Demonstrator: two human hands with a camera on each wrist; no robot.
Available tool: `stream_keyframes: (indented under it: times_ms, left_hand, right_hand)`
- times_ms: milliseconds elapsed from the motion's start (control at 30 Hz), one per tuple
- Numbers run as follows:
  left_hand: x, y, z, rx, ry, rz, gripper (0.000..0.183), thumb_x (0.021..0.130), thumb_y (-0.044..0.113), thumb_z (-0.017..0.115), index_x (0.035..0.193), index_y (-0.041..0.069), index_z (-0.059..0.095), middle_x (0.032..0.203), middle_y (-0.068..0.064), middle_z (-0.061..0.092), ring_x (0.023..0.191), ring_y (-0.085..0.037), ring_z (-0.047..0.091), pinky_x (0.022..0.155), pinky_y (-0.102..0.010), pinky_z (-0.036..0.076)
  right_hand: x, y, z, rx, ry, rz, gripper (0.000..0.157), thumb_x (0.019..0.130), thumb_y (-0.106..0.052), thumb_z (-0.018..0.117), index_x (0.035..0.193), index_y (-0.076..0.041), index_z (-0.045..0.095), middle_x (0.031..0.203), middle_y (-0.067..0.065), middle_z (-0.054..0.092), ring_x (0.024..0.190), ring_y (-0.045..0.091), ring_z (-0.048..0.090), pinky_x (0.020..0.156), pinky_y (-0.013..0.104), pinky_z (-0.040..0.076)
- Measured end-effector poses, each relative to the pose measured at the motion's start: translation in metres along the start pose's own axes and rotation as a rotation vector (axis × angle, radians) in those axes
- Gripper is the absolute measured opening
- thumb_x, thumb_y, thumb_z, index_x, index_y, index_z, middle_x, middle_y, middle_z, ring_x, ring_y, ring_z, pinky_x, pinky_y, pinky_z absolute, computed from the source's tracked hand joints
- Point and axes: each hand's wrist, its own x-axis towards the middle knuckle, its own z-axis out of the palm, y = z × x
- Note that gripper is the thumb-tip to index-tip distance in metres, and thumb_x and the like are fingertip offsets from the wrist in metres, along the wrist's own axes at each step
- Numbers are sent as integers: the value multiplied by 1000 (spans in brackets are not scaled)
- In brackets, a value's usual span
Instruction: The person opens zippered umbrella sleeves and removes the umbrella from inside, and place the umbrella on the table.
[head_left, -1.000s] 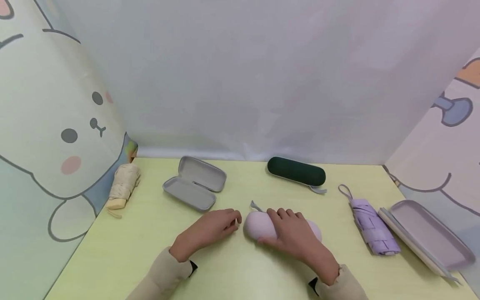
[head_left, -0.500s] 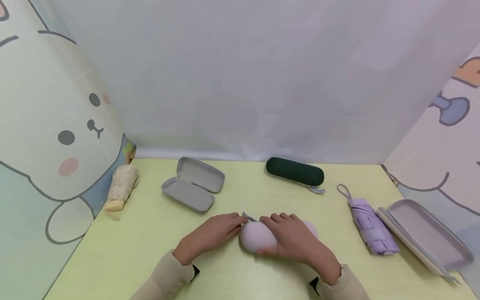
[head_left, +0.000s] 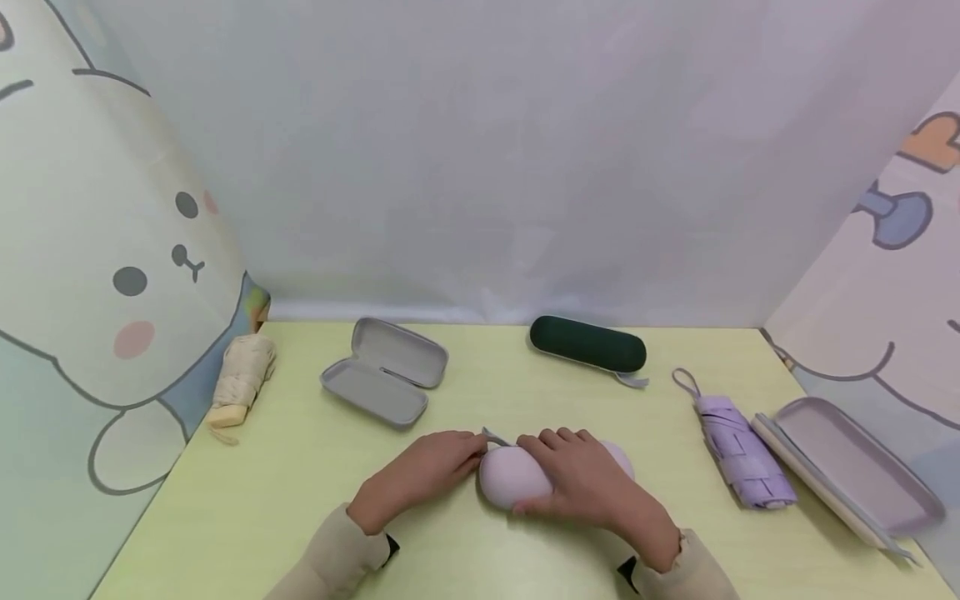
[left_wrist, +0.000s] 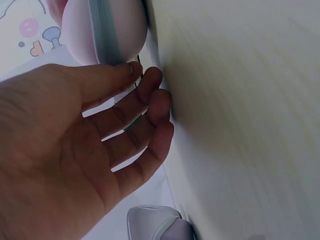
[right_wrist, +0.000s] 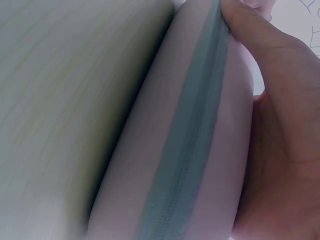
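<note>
A rounded pale pink zip case [head_left: 516,477] lies closed near the front middle of the table, a grey-green zipper band [right_wrist: 187,145] running along its side. My right hand [head_left: 581,479] grips it from above, thumb on the near side and fingers over the far side. At its left end, my left hand [head_left: 431,468] pinches by the grey zipper pull [head_left: 495,437] with thumb and index fingertips. In the left wrist view, the thumb touches the case's end and the other fingers are loosely curled; the fingertips' hold on the pull is partly hidden.
Behind my hands are an open grey case [head_left: 382,387] and a dark green zip case [head_left: 587,343]. A folded beige umbrella [head_left: 243,375] lies far left. A folded purple umbrella [head_left: 746,454] and an open pale pink case [head_left: 862,467] lie right.
My left hand has moved right to the pink case's left end and its zipper pull. The case has shifted slightly left and nearer under my right hand, which keeps its grip.
</note>
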Motion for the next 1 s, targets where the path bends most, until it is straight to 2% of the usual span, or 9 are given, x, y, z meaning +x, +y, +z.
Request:
stream_keyframes:
  times_ms: [333,600,1000]
  left_hand:
    - [-1,3,-5,85,17,37,15,99,25,58,85,20,59,71,9,53,64,-5,44,62,-21,38]
    - [-3,4,-8,94,28,48,17,98,24,59,82,20,58,70,9,52,63,-5,42,62,-21,38]
    - [-3,2,-6,95,43,44,18,98,23,59,80,20,57,68,8,51,62,-5,42,61,-21,37]
  right_hand:
    - [-2,-4,-1,0,2,18,83,72,-85,56,130,-26,55,107,-6,62,93,14,55,80,41,44]
    - [-2,-7,1,6,6,42,82,73,-85,55,130,-27,55,109,-5,63,96,16,58,78,43,44]
    - [-3,-13,-1,26,-38,111,83,74,-84,55,132,-25,53,113,-1,64,99,20,60,79,47,47]
